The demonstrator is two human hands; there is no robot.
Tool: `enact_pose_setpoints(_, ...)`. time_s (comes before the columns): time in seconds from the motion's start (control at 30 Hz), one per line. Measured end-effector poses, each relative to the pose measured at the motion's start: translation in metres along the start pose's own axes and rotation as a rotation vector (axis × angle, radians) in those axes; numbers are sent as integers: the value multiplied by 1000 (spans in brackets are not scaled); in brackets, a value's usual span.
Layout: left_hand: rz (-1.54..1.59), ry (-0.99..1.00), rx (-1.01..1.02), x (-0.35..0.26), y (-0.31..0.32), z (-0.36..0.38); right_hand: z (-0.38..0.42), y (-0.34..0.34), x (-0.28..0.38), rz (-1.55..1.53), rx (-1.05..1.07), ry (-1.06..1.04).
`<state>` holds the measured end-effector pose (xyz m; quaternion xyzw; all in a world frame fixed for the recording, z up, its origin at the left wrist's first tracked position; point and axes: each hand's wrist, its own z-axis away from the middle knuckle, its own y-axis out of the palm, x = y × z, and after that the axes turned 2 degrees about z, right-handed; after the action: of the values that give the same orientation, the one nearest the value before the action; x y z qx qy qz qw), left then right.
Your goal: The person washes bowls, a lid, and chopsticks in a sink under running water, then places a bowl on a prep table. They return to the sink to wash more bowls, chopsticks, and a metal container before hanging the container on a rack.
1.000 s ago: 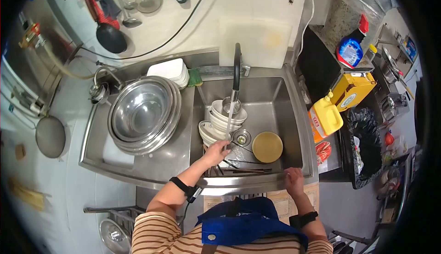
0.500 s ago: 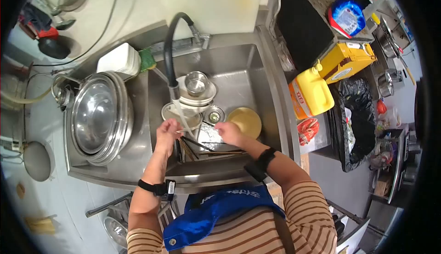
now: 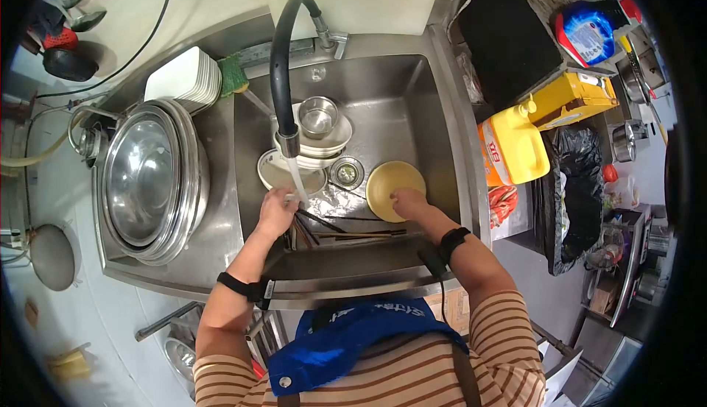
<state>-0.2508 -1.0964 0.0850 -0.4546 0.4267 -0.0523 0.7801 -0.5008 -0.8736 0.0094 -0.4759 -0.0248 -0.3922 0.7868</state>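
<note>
My left hand is closed, fingers bunched in the water stream at the near edge of an oval white dish; what it pinches is hidden. My right hand reaches over the near right part of a round yellow bowl, its fingers curled inside the rim. Whether those fingers hold anything is hidden. Several chopsticks and dark utensils lie on the sink floor between the hands. Behind the oval dish stand stacked white plates with a small metal bowl on top.
A black hose faucet arches over the sink. Nested metal basins, white trays and a green sponge sit left. At right are a yellow jug and a black-lined bin.
My right hand has moved right, from beside the drain to over the yellow bowl. My left hand stays by the oval dish under the stream. The head view has shifted slightly.
</note>
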Motion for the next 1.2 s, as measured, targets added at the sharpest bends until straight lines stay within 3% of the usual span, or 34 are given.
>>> enact_pose_setpoints(0.13, -242, 67, 57, 27, 9, 12, -40, 6, -14, 150, -22, 222)
enact_pose_setpoints(0.23, -234, 90, 125, 23, 14, 11, -60, 19, -27, 146, -389, 323)
enact_pose_setpoints(0.33, -87, 127, 169, 0, 20, 16, -120, 74, -86, 106, -596, 326)
enact_pose_setpoints(0.43, 44, 58, 234, 8, 39, 28, -107, 34, -58, 7, 8, 613)
enact_pose_setpoints(0.53, 153, -54, 262, 11, 48, 38, -86, 25, -64, -203, 235, 580)
enact_pose_setpoints(0.6, 160, -167, 334, 1, 45, 34, -66, 29, -47, -323, 179, 504)
enact_pose_setpoints(0.7, 232, -178, 437, 4, 66, 22, -71, 22, -12, -212, 215, 380)
enact_pose_setpoints(0.73, 375, -283, 461, 8, 81, 17, -73, 20, 0, -129, 249, 338)
enact_pose_setpoints(0.8, 660, -487, 504, 3, 106, 2, -68, 29, 22, 335, 77, -210)
enact_pose_setpoints(0.87, 1124, -840, 382, -27, 111, -18, -37, -16, 85, 144, 117, 58)
enact_pose_setpoints(0.9, 1353, -1016, 313, -39, 109, -23, -40, -1, 94, 149, 30, 2)
enact_pose_setpoints(1.0, 1944, -806, 217, -26, 129, -32, -29, 9, 130, 280, -123, -155)
enact_pose_setpoints(1.13, 1914, -879, 121, -11, 115, -21, -6, 19, 155, 356, -436, -265)
enact_pose_setpoints(1.2, 1861, -881, -6, -36, 77, 0, 7, 15, 157, 265, -391, -375)
